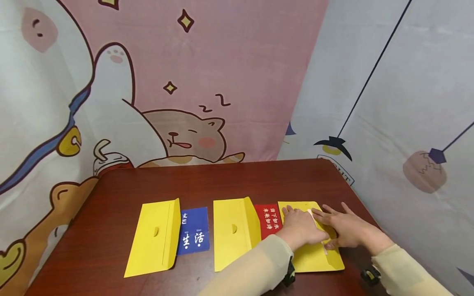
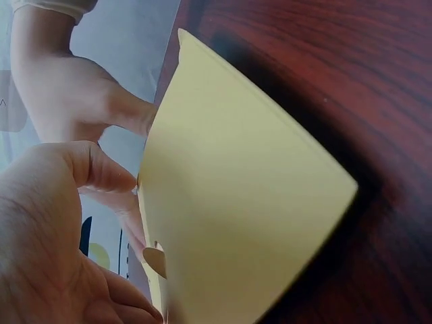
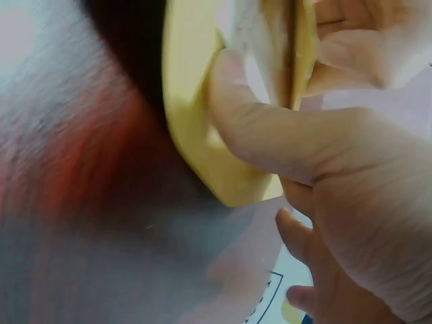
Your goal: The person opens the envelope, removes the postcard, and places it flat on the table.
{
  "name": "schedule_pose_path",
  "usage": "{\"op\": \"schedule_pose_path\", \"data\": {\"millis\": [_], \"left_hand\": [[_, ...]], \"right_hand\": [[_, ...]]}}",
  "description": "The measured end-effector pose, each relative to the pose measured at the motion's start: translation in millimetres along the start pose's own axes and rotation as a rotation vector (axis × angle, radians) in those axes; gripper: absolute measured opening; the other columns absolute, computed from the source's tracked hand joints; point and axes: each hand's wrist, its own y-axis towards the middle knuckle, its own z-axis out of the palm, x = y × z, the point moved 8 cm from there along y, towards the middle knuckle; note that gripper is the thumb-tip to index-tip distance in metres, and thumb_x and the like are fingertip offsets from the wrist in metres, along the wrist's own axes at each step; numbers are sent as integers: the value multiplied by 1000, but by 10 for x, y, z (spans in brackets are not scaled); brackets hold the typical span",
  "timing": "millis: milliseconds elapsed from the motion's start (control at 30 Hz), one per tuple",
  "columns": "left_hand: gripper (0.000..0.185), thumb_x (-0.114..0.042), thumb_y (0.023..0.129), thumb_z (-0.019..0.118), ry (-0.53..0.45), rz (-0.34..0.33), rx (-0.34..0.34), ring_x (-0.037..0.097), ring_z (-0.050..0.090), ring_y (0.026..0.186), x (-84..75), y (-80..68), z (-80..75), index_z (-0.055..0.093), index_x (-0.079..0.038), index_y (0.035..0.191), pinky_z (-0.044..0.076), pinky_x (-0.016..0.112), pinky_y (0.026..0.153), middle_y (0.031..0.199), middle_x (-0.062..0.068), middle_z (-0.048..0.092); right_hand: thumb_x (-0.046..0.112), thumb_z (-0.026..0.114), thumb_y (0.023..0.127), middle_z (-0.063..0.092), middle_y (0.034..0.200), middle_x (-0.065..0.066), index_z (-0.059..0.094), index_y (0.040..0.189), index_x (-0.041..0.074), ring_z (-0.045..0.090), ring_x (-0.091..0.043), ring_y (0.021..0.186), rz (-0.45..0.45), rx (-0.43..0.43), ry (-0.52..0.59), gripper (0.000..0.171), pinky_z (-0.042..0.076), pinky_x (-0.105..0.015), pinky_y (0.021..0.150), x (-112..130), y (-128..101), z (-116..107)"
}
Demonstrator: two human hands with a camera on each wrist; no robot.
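While both hands lay on the rightmost yellow envelope (image 1: 314, 250), the left hand (image 1: 301, 228) rested flat with fingers stretched over its middle, pressing it to the table (image 1: 111, 230). The right hand (image 1: 344, 230), just beside it and touching the same envelope, had its fingers extended across the flap edge; the right wrist view showed its thumb (image 3: 270, 135) bearing against the yellow paper where a pale strip (image 1: 310, 212) showed, though whether the thumb pinched that strip could not be told. The step in hand looked like sealing or flattening the flap, and the next move would likely call for a firm sweep along the fold while the left hand steadied the paper. The envelope lay directly under both palms, its near corner reaching toward the table's front edge. Just left of the grip, a red card (image 1: 269, 220) poked from a 2nd yellow envelope (image 1: 233, 234). Farther left, well apart, a blue card (image 1: 194, 234) lay tucked beside a 3rd yellow envelope (image 1: 155, 238).
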Motion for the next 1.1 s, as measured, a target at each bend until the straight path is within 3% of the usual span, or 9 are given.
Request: {"op": "schedule_pose_path", "data": {"millis": [333, 467, 900, 1100], "left_hand": [[73, -74, 82, 65, 40, 50, -38, 36, 45, 146, 6, -11, -21, 64, -38, 146, 32, 52, 121, 147, -2, 60], [75, -76, 81, 66, 56, 65, -57, 36, 48, 144, -15, -19, -16, 64, -38, 146, 33, 53, 121, 145, -3, 62], [77, -77, 78, 71, 154, -7, -74, 29, 48, 145, 10, 26, 49, 66, -37, 144, 32, 46, 122, 150, 1, 59], [77, -69, 78, 75, 97, -18, -81, 29, 48, 145, 77, 23, 30, 68, -27, 142, 41, 42, 116, 152, 4, 57]], "right_hand": [[56, 88, 79, 37, 168, -10, 49, 159, 8, 21, -52, 154, -21, 3, 159, 101, 2, -85, 109, 47, 9, 25], [56, 89, 76, 37, 169, -9, 48, 160, 9, 22, -51, 154, -20, -5, 147, 104, 3, -85, 110, 29, 19, 53], [53, 93, 71, 42, 167, -7, 51, 158, 9, 26, -53, 153, -13, 9, 114, 106, 3, -86, 109, 29, 91, 72], [54, 94, 70, 44, 165, -6, 51, 158, 10, 26, -53, 153, 1, 12, 95, 107, 3, -85, 109, 26, 99, 65]]}}
